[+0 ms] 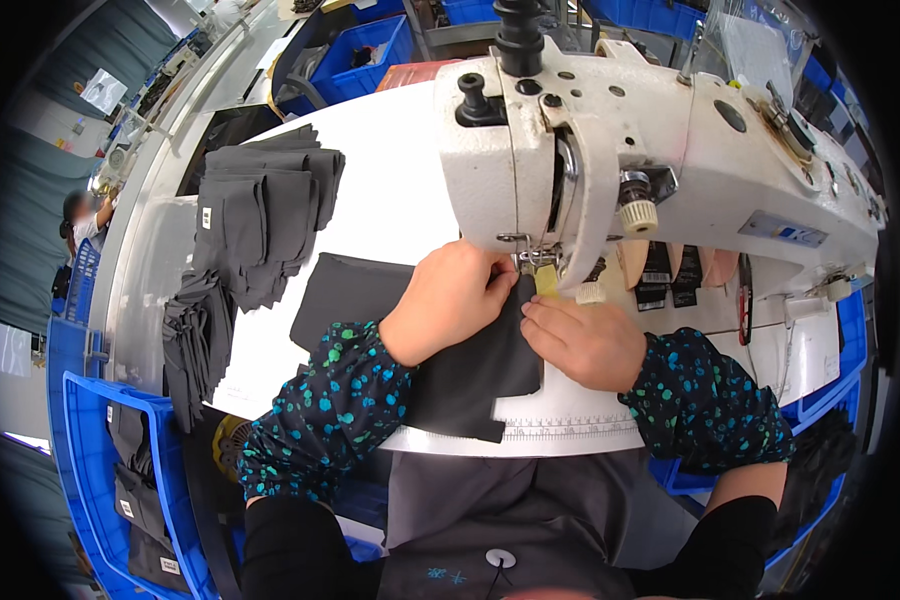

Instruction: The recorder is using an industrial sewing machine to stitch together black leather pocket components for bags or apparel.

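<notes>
Dark fabric piece (470,375) lies flat on the white worktop (390,205) under the sewing machine (650,160). Left hand (448,300) presses it down with curled fingers; right hand (585,340) (at its 3 o'clock) pins the edge, palm down. Stacked dark pieces (260,220) sit at 10 o'clock.

1 view only: head-worn fisheye camera, looking steeply down from above, close over white sewing table (390,150) and white industrial sewing machine (670,150); own forearms enter from lower edge; straight edges bend toward rim.
</notes>
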### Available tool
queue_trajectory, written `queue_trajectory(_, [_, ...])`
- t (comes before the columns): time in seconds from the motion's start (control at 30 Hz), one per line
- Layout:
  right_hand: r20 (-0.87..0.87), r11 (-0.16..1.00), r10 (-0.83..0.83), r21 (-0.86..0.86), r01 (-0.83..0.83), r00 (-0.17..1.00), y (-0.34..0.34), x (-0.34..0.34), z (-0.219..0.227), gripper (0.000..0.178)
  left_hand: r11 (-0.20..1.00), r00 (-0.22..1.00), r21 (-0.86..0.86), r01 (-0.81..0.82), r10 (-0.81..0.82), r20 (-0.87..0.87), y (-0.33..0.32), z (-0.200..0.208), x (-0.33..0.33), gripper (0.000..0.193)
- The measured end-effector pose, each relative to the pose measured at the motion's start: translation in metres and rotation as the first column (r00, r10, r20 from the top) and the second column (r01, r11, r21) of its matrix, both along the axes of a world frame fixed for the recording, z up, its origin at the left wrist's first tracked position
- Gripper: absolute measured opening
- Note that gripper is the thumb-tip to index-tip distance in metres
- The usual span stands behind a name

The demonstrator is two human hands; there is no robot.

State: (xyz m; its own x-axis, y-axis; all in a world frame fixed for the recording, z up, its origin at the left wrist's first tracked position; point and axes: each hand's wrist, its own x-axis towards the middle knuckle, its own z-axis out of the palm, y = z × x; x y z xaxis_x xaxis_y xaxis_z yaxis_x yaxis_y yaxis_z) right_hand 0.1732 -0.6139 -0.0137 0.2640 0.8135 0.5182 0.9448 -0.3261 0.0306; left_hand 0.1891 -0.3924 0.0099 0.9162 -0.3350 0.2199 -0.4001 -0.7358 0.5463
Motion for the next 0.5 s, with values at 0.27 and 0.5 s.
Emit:
queue_trajectory(0.27, [-0.018,0.999,-0.038,0.014,0.038,0.999,0.002,0.004,0.001,0.025,0.994,0.996,-0.092,0.053,-0.047,0.070,0.005,-0.014,0.019,0.012])
queue_trajectory(0.5, [-0.030,0.999,-0.013,0.048,0.015,0.999,0.004,0.009,0.004,0.025,0.994,0.996,-0.090,0.062,-0.057,0.065,0.006,-0.013,0.021,0.013])
